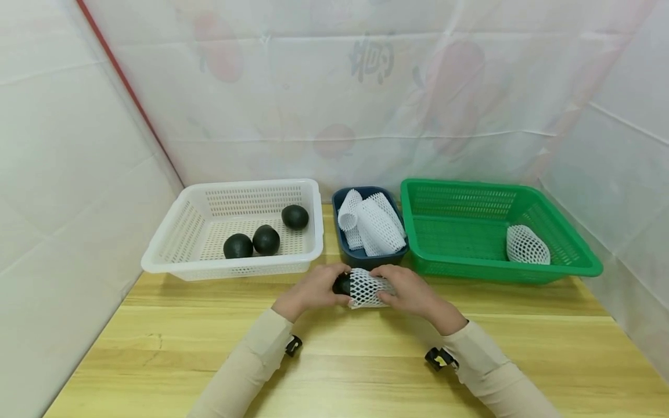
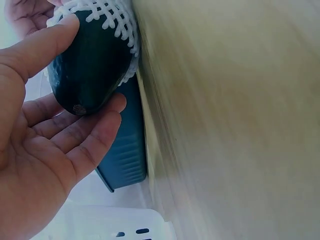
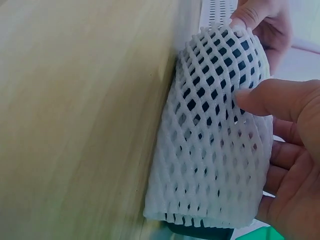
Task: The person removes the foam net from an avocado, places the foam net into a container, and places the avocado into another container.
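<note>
A dark avocado (image 2: 90,65) sits partly inside a white foam net sleeve (image 3: 210,125), its bare end pointing left in the head view. My left hand (image 1: 317,287) holds that bare end, thumb on one side and fingers underneath. My right hand (image 1: 410,290) grips the sleeve around its middle, with the thumb on the mesh and the fingers behind it. Through the mesh the avocado shows dark in the upper half of the sleeve in the right wrist view; the other half hangs loose and flatter. Both hands are just in front of a dark blue bin (image 1: 368,261).
Several folded foam sleeves (image 1: 378,223) lie in the blue bin. To its left, a white basket (image 1: 230,267) holds three avocados (image 1: 266,240). At the right, a green basket (image 1: 486,270) contains one sleeved fruit (image 1: 527,245). All stand on a wooden table (image 1: 355,371) before a curtain.
</note>
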{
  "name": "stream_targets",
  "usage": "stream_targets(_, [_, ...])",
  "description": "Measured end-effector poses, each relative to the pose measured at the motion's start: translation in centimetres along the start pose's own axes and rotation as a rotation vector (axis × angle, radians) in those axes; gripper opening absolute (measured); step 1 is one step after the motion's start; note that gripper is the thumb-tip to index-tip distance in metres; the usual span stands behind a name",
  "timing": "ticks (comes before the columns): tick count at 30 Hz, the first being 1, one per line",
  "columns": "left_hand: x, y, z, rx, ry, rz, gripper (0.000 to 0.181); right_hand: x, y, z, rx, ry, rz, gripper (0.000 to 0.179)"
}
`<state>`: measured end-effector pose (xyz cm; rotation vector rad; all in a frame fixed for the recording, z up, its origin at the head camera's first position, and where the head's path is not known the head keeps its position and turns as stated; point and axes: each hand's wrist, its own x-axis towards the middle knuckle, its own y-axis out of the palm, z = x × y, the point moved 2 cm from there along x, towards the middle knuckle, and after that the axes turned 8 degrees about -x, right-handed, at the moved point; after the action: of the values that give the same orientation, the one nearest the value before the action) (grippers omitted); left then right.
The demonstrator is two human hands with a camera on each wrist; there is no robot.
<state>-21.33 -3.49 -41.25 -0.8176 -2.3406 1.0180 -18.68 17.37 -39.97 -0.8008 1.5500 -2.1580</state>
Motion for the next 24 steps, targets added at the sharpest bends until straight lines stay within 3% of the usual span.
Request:
stream_targets(8, [-0.1, -0.2, -0.1, -0.024, 0.024, -0.005, 0.052, -0.1, -0.5, -0.2, -0.002, -0.034, -0.035, 0.030])
stream_targets(18, [-0.7, -0.8, 0.2, -0.125, 0.004, 0.006, 0.048, -0.5, -0.7, -0.9, -0.008, -0.054, -0.055, 0.025])
stream_targets(24, [-1.0, -0.8, 0.6, -0.127, 0.012, -0.004, 0.044, -0.8, -0.7, -1.4, -0.013, -0.062, -0.071, 0.023])
